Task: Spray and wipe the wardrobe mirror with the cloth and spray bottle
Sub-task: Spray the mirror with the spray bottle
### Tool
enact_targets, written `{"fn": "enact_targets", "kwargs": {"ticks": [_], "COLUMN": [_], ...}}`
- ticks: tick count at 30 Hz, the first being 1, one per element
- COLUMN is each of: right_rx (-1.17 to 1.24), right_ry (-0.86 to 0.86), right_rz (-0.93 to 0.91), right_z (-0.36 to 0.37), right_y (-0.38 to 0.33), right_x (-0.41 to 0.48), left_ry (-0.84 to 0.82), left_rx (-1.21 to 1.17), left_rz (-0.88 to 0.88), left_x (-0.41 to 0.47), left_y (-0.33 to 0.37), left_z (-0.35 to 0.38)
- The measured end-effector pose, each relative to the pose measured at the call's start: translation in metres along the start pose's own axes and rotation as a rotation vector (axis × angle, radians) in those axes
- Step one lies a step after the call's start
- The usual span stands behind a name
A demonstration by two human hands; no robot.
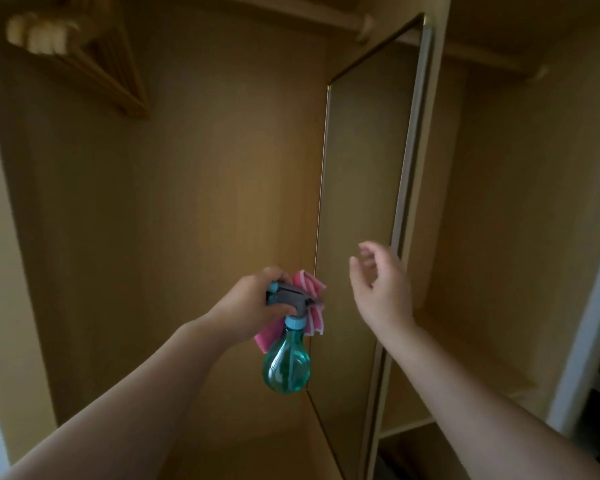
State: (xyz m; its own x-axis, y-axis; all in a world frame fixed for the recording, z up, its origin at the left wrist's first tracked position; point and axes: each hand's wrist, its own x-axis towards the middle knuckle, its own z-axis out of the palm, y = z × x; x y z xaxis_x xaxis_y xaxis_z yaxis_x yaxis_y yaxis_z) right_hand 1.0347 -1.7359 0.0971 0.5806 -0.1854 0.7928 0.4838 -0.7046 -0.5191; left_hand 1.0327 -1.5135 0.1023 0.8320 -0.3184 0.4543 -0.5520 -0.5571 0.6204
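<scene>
A tall mirror [364,188] stands on the inner side of an open wardrobe door, seen at a steep angle. My left hand [253,303] grips the grey head of a teal spray bottle [286,365] together with a pink cloth [312,306], which bunches behind the nozzle and hangs below my palm. The nozzle points right, toward the mirror's left edge. My right hand [381,289] hovers in front of the mirror's lower part, fingers loosely spread, holding nothing and near the door's right edge.
Wooden hangers [80,60] hang on a rail at the upper left inside the wardrobe. The wooden back panel [187,202] fills the middle. A second compartment with a shelf [478,368] lies right of the door. A white frame [589,323] stands at far right.
</scene>
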Motion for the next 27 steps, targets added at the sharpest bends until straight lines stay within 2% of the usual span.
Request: {"fn": "enact_targets", "kwargs": {"ticks": [2, 4, 7, 9, 11, 15, 21, 27], "right_rx": [-0.07, -0.104, -0.117, -0.097, -0.077, -0.046, 0.007, -0.048], "right_ry": [0.182, 0.192, 0.024, -0.117, -0.191, -0.214, -0.382, -0.329], "right_rz": [0.05, 0.168, 0.366, 0.427, 0.425, 0.416, 0.435, 0.477], "right_z": [-0.017, -0.024, -0.024, -0.019, -0.014, -0.014, -0.019, -0.023], "right_y": [0.012, 0.024, 0.04, 0.051, 0.06, 0.068, 0.067, 0.059], "right_x": [0.009, 0.015, 0.022, 0.027, 0.031, 0.04, 0.041, 0.031], "left_ry": [0.006, 0.008, 0.005, 0.003, 0.006, 0.011, -0.015, -0.026], "left_rx": [0.002, 0.004, 0.017, 0.019, 0.029, 0.029, 0.026, -0.012], "left_rz": [-0.004, -0.007, -0.013, -0.015, -0.015, -0.014, 0.0, 0.03], "left_x": [0.001, 0.002, 0.002, 0.002, 0.002, 0.003, 0.006, 0.007], "left_y": [0.004, 0.007, 0.012, 0.014, 0.015, 0.014, 0.016, 0.02], "left_z": [0.001, 0.002, 0.004, 0.005, 0.004, 0.003, 0.002, -0.004]}}
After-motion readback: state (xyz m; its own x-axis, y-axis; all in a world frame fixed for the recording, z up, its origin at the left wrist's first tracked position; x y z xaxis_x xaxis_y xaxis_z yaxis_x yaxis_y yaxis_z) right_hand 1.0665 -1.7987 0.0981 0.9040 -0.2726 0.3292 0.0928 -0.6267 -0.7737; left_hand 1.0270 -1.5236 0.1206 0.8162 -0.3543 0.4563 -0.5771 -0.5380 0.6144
